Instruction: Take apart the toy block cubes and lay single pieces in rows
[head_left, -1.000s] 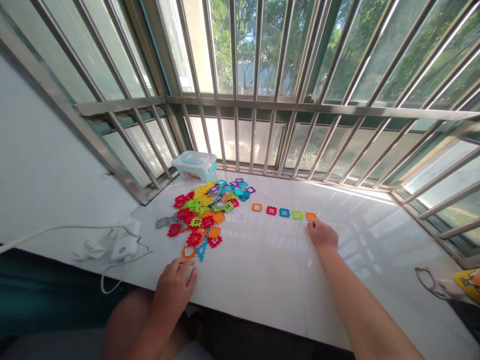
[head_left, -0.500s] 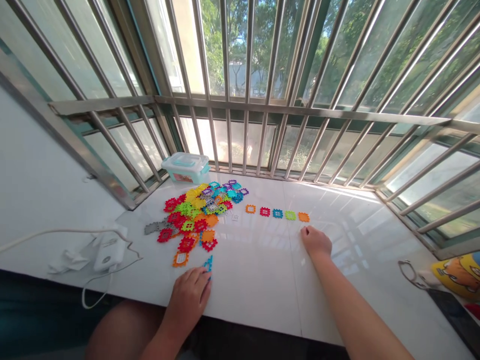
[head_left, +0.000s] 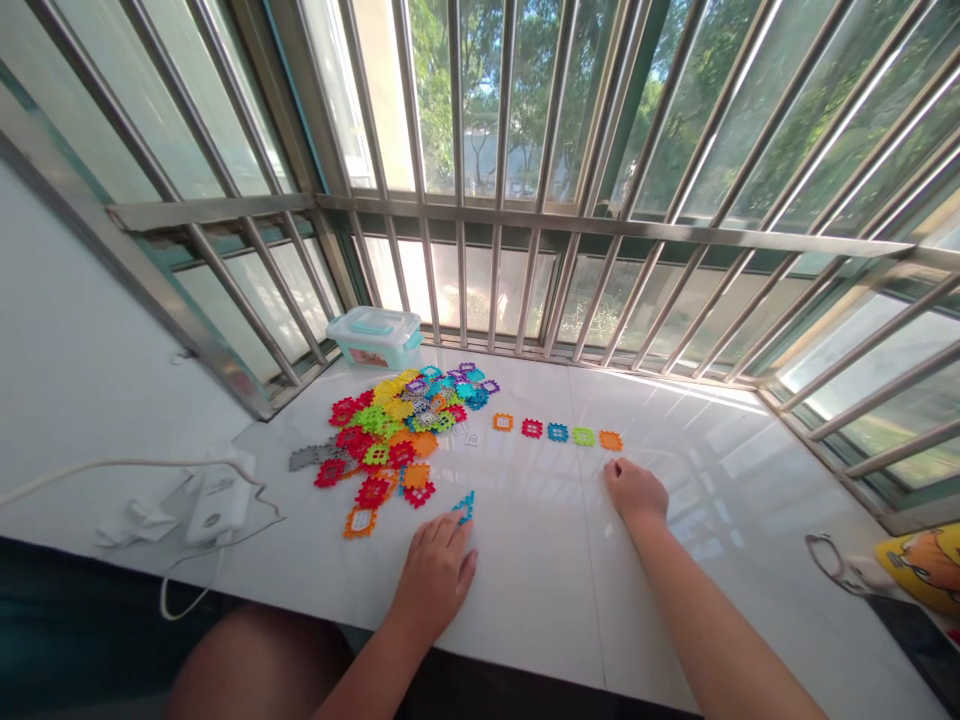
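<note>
Left hand: palm down on the white table, fingers pressed together, no pinch. Its fingertips sit at a blue plastic interlocking piece, which lies apart from and right of the heap of multicoloured plastic tiles. Right hand: arm extended toward the far side, fingers loosely together and curled down, holding nothing, just near of the orange tile ending a straight five-tile row.

From my end, the yellow printed cushion was cut off by the right edge, the lower pieces of the plastic tile pile were hidden, the tiny white bits were too small to identify, and I couldn't tell whether the left hand touched the blue piece.
</note>
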